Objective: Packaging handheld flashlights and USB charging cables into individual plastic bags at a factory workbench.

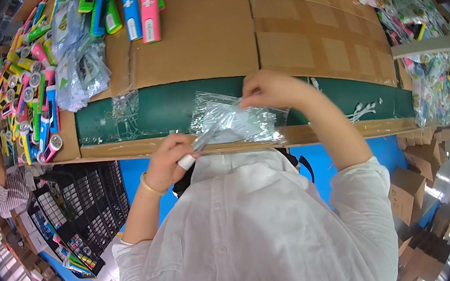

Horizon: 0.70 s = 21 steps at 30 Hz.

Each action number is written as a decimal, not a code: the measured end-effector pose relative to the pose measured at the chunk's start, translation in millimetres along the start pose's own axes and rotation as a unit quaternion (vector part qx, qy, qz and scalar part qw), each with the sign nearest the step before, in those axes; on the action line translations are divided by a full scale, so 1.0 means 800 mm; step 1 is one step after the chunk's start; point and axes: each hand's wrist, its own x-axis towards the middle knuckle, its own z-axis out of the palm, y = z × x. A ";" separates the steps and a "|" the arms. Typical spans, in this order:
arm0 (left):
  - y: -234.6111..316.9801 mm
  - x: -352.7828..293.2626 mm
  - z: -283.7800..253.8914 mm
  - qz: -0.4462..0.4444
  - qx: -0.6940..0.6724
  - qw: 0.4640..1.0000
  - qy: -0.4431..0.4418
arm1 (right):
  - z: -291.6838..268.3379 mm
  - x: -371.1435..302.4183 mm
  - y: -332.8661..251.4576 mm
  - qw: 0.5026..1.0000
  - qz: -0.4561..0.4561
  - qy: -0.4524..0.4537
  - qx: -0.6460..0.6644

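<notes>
My left hand [169,159] is closed around a white thing with a rounded end [186,162], close to the table's near edge. A strip of clear plastic [215,128] runs from it up to my right hand [268,89]. The fingers of that right hand are pinched together on the upper end of the plastic, though motion blurs them slightly. Beneath and between both hands lie clear plastic bags [258,125] on the green table surface [167,108]. What the left fingers cover cannot be made out.
Blue, pink and green flashlights [132,11] lie on the cardboard [192,41] at the far left, next to clear bags [74,60]. More flashlights heap at left. White cables [362,109] and a bagged pile [445,83] are right. A black crate [79,207] stands lower left; a person [5,192] is beyond.
</notes>
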 end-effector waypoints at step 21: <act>0.002 0.014 0.020 0.084 -0.045 0.995 -0.032 | -0.054 0.245 -0.026 0.948 0.113 0.224 0.197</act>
